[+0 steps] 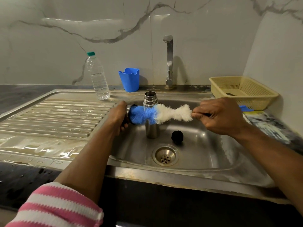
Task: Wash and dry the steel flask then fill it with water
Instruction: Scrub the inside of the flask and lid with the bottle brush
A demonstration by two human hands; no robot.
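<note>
Both hands grip: my left hand [118,115] holds the flask's cap [128,114], my right hand [218,114] pinches the brush [159,113] lying crosswise, mid-frame, before the upright steel flask [151,112].

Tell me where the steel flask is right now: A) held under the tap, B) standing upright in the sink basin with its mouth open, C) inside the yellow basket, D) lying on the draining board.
B: the flask stands upright in the sink, uncapped, behind the brush that the right hand holds by its handle, while the left hand grips a steel cup over the blue tip.
</note>
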